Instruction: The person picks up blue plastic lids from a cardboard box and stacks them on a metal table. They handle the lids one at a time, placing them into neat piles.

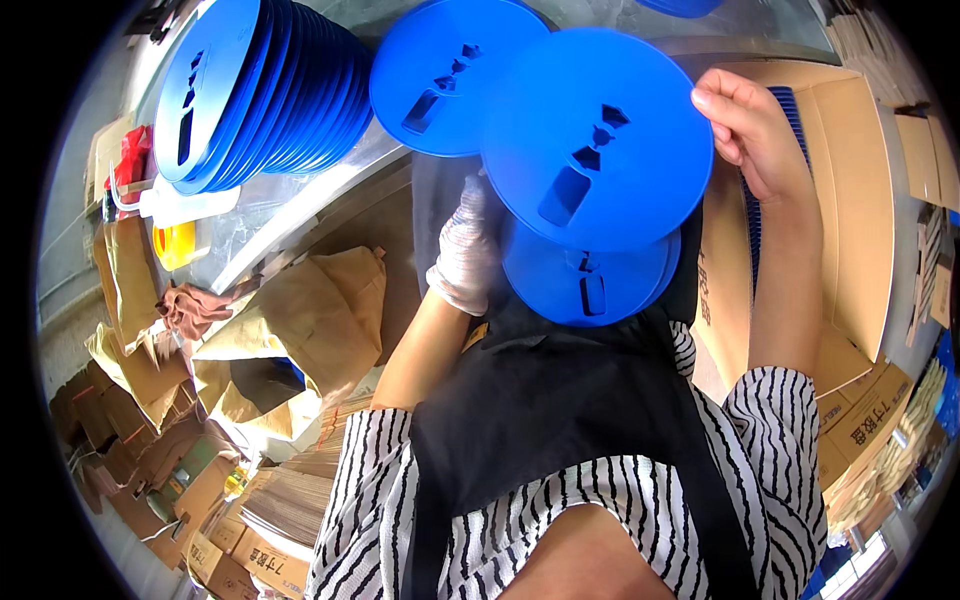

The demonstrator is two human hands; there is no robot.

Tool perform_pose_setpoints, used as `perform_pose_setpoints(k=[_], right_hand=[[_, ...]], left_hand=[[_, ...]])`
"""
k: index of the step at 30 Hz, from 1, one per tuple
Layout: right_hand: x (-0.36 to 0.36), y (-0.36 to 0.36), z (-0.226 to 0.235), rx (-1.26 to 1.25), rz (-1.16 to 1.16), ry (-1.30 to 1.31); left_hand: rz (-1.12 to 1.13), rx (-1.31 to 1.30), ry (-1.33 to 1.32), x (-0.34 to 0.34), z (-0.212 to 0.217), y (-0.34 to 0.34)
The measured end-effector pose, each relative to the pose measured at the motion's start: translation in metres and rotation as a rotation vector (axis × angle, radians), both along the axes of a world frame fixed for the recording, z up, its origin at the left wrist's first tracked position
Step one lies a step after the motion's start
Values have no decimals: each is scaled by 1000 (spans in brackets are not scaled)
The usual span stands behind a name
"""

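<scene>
A round blue plastic disc (630, 140) with a line of cut-outs is raised in front of me. My right hand (752, 130), bare, pinches it at its upper right edge. Under it, more blue discs (592, 295) lie on my black-aproned lap, largely covered by it. My left hand (465, 250), in a thin whitish glove, is beside the left edges of these discs, fingers stretched upward and slightly blurred. It grips nothing that I can see; whether it touches an edge I cannot tell. Another blue disc (420, 60) lies beyond on the table, partly behind the raised one.
A tall leaning stack of blue discs (290, 90) stands on the metal-edged table (290, 215) at far left. Right of me, an open carton (850, 200) holds upright blue discs (790, 110). A brown paper sack (330, 310) and flattened cardboard (300, 500) are at left.
</scene>
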State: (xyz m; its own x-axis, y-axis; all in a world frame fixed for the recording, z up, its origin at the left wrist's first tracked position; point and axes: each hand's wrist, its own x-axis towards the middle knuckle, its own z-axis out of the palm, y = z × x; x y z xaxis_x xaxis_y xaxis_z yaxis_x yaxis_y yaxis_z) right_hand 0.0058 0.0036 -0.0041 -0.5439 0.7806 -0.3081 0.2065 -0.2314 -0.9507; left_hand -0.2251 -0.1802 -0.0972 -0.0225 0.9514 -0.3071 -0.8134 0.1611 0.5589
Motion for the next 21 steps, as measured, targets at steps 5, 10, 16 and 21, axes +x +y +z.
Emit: perform_pose_setpoints(k=[5,10,16,21], right_hand=[[-45,22,-24,68,19,90],[-97,24,-49,-42,-124,223],[-48,-10,-50,427,9,-153],[-2,-50,-45,423,258,-532]], left_hand=[[35,-33,117,2,3,5],[-97,222,318,4,0,17],[-68,164,203,0,-13,8],[-45,174,139,-1,-21,10]])
